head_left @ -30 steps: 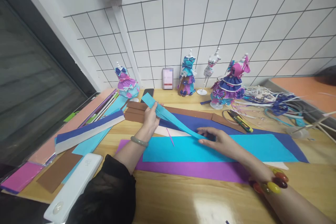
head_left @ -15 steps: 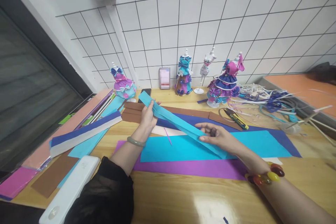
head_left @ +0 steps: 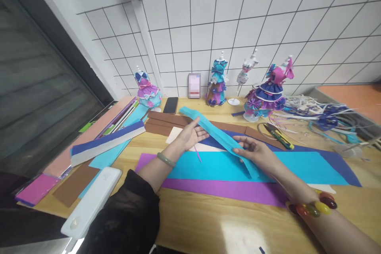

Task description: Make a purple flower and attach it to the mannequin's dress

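Note:
A long, folded light-blue crepe paper strip [head_left: 218, 134] slants above the worktable. My right hand [head_left: 254, 154] pinches it near its lower end between thumb and fingers. My left hand [head_left: 192, 135] is turned palm up beside the strip's upper part, fingers stretched out and thumb at its edge. Below lies a flat turquoise sheet [head_left: 202, 166], on top of a purple sheet [head_left: 220, 192] and partly over a dark blue sheet [head_left: 342, 164]. A thin pink stick [head_left: 197, 154] rests near the turquoise sheet's back edge, by a cream piece [head_left: 174, 134].
Small dressed mannequins [head_left: 149, 91] stand along the wall, with a phone [head_left: 194, 86] propped between them. Brown folded paper [head_left: 160, 123], a cutter [head_left: 281, 137] and tangled ribbons [head_left: 321, 113] lie behind the sheets. A white lamp [head_left: 92, 202] is at left.
My left hand has loosened from the strip and its fingers have opened out. The strip has come round toward my right hand, its lower end now showing below that hand. The view has shifted slightly.

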`<action>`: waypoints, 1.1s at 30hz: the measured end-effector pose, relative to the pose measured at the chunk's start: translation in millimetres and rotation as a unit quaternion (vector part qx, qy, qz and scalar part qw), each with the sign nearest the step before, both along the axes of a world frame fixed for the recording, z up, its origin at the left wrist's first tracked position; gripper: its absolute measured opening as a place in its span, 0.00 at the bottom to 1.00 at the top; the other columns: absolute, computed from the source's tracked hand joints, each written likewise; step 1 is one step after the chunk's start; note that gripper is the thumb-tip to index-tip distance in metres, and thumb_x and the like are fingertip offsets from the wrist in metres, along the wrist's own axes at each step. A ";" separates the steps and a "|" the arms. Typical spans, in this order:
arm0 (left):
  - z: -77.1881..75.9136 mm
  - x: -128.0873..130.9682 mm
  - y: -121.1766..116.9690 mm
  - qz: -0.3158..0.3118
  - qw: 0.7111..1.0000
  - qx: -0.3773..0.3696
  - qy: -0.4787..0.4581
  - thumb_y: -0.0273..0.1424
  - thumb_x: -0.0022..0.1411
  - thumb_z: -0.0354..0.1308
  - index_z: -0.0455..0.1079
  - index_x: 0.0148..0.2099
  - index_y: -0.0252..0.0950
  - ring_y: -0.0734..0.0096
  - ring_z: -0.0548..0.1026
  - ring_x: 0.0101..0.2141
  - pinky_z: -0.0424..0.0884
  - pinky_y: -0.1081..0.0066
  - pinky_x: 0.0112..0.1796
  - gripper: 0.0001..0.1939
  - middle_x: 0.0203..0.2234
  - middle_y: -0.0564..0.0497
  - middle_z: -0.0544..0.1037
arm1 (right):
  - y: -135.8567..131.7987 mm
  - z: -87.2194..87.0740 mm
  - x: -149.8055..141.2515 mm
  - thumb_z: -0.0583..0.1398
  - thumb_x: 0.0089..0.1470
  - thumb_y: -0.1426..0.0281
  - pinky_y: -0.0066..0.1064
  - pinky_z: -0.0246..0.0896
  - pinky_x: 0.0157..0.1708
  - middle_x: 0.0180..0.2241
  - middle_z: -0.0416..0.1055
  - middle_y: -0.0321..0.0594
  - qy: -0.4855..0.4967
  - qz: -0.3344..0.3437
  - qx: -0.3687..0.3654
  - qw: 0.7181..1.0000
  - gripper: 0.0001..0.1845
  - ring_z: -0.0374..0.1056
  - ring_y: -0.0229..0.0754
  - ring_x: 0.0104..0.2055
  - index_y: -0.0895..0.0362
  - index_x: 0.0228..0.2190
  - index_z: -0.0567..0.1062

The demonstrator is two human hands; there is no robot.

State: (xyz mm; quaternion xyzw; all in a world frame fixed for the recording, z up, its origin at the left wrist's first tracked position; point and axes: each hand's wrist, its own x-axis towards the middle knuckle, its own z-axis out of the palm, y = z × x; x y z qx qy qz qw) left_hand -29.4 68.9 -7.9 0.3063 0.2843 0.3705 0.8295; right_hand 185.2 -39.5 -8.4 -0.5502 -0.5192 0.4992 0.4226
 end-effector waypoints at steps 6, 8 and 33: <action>-10.2 15.7 -22.0 -0.098 0.988 0.072 0.098 0.31 0.51 0.61 0.68 0.39 0.28 0.64 0.76 0.33 0.70 0.57 0.42 0.14 0.33 0.40 0.77 | -5.0 -3.2 -12.2 0.65 0.39 0.58 0.30 0.63 0.28 0.30 0.69 0.37 -0.014 0.025 0.000 1.000 0.33 0.65 0.38 0.27 0.54 0.47 0.66; -13.7 14.6 -18.3 -0.068 0.989 0.077 0.111 0.30 0.52 0.60 0.69 0.37 0.28 0.65 0.76 0.31 0.71 0.59 0.41 0.11 0.31 0.41 0.77 | -4.9 -4.5 -10.1 0.65 0.38 0.57 0.29 0.62 0.26 0.30 0.69 0.36 -0.018 0.021 -0.006 1.000 0.33 0.65 0.38 0.28 0.54 0.47 0.67; -18.5 24.8 -39.2 -0.116 0.979 0.124 0.109 0.37 0.46 0.64 0.70 0.40 0.28 0.65 0.75 0.33 0.71 0.62 0.37 0.21 0.36 0.39 0.76 | -2.9 -14.5 -16.3 0.61 0.44 0.59 0.35 0.69 0.27 0.26 0.70 0.35 -0.032 -0.006 0.028 0.999 0.30 0.69 0.41 0.27 0.57 0.48 0.62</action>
